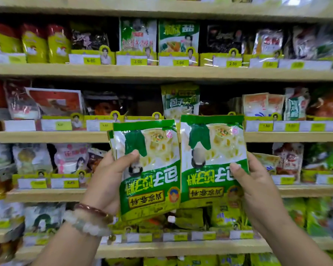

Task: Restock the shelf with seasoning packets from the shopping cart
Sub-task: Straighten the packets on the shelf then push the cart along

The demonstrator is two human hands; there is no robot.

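Observation:
Two green and white seasoning packets are held up upside down in front of the shelves. My left hand (112,175) grips the left packet (152,169) by its left edge, thumb on the front; a second packet edge shows behind it. My right hand (258,181) grips the right packet (211,156) by its right edge, thumb on the front. The packets touch side by side. A matching packet (180,99) stands upright on the middle shelf just above them. The shopping cart is out of view.
Wooden shelves (161,72) hold rows of seasoning bags with yellow price tags (137,61). A dark gap (142,104) lies left of the matching packet on the middle shelf. Bracelets ring my left wrist (90,217).

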